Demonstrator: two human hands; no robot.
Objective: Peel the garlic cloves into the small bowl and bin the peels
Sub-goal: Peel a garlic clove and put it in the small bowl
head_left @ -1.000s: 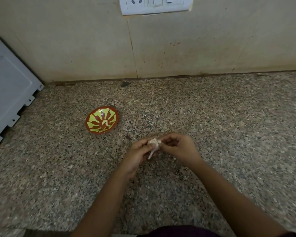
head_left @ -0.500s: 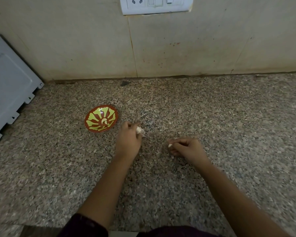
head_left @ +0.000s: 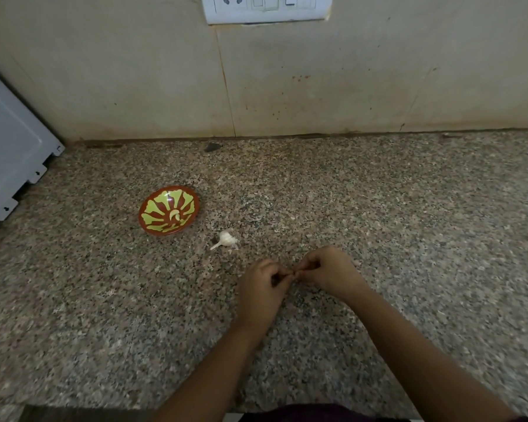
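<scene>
At the far left a pale grey appliance panel (head_left: 11,153) leans along the edge of the speckled granite counter (head_left: 409,226). Right of it stands the small bowl (head_left: 169,210), red-brown with a yellow-green leaf pattern, and a pale peeled clove (head_left: 174,215) lies at its centre. Just beside the bowl, to its right and nearer the person, the garlic bulb (head_left: 225,239) lies on its side on the stone, stem pointing left, touched by neither hand.

Further right the two bare forearms reach in from the bottom edge and converge. The left hand (head_left: 264,287) is knuckles-up, fingers curled in, thumb and fingertips pointing right. The right hand (head_left: 326,274) mirrors it, fingers bent, tips pointing left. The fingertips of both meet and pinch a small piece between them, probably a garlic clove (head_left: 293,272), though it is almost wholly hidden. Both hands hover low over the counter. High on the tiled wall sits a white switch plate (head_left: 267,7).
</scene>
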